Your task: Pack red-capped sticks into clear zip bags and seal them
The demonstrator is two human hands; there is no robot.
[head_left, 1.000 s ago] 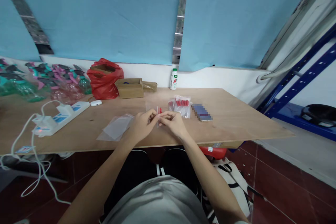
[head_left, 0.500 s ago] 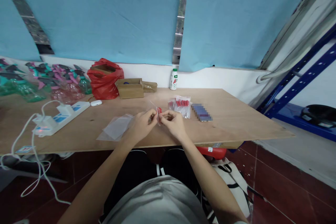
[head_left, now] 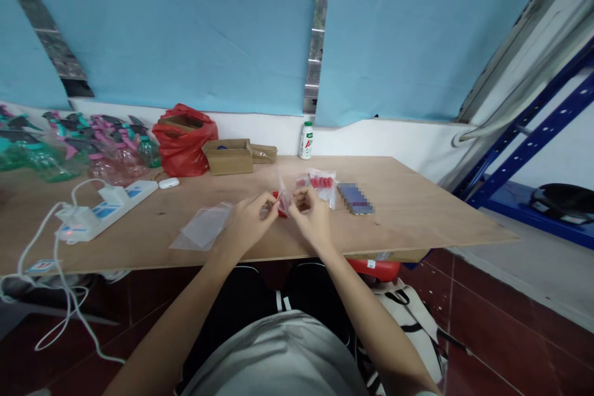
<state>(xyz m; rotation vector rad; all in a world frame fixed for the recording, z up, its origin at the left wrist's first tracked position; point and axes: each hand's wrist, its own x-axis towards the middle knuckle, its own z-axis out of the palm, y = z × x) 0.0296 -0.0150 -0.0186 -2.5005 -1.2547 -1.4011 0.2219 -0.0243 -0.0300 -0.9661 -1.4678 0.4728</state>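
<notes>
My left hand (head_left: 248,221) and my right hand (head_left: 312,213) meet over the near middle of the wooden table (head_left: 417,216). Between their pinched fingertips they hold a small clear plastic bag with a red piece inside (head_left: 282,200). Just beyond my right hand lies a clear packet of red pieces (head_left: 320,184). A pile of empty clear bags (head_left: 204,226) lies left of my left hand.
A phone (head_left: 355,197) lies right of the packet. A white power strip (head_left: 104,205) with cables sits at the left. Behind stand a red bag (head_left: 184,138), a cardboard box (head_left: 228,155), a small white bottle (head_left: 305,140) and bagged spray bottles (head_left: 69,142). Blue shelving (head_left: 533,142) stands right.
The small bag has tilted and risen slightly between my fingers. My right hand has turned upward a little and both hands have shifted slightly away from me.
</notes>
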